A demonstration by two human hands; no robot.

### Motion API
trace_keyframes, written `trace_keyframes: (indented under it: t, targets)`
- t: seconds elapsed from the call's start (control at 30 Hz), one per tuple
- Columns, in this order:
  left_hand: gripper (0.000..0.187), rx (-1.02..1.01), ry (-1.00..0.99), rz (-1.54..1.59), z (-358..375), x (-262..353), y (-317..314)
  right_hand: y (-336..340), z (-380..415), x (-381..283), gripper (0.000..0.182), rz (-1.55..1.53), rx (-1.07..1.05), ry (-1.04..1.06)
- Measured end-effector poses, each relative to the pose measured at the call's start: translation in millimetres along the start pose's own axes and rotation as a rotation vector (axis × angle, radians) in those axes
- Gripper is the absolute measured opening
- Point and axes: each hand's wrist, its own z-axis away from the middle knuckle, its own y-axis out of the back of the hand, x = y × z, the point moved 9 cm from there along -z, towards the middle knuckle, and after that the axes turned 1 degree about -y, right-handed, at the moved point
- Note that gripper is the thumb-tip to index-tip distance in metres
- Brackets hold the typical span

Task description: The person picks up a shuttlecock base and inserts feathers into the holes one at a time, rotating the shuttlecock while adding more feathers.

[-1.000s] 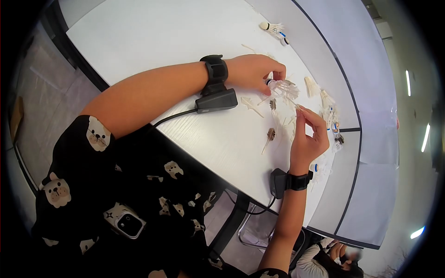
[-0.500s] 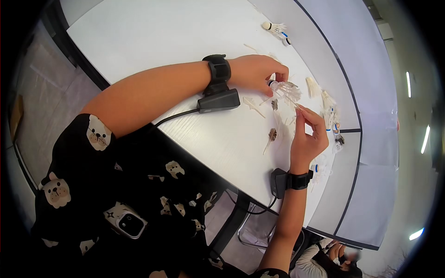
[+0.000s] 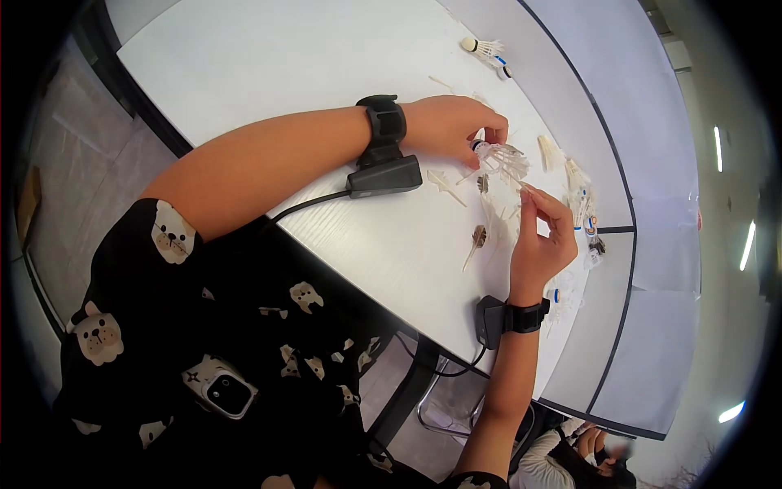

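My left hand (image 3: 452, 126) is closed round the cork end of a shuttlecock (image 3: 501, 159), whose feather skirt points toward my right hand. My right hand (image 3: 546, 244) has thumb and forefinger pinched together at the skirt's outer edge, apparently on a feather tip; the small thing between them is hard to make out. Beneath the hands lie loose feathers: a brown-striped feather (image 3: 479, 236), a darker one (image 3: 483, 184) and a white feather (image 3: 445, 187). Black wrist bands with small boxes sit on both wrists.
Two shuttlecocks (image 3: 486, 53) lie by the far panel. More feathers and shuttlecock parts (image 3: 580, 196) line the table's right side, with a blue-banded cork (image 3: 555, 295) near my right wrist. A grey partition (image 3: 590, 155) borders the table (image 3: 269, 65). Another person (image 3: 570, 460) sits beyond it.
Almost nothing differs. My right fingertips have shifted very slightly at the skirt's edge, while my left hand keeps its hold on the shuttlecock.
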Motion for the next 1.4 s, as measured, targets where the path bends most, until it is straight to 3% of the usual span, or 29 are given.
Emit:
trace_keyframes:
  t: [1.4]
  targets:
    - [0.037, -0.030, -0.026, 0.007, -1, 4, -3, -12, 0, 3, 0.013, 0.007, -0.062, -0.053]
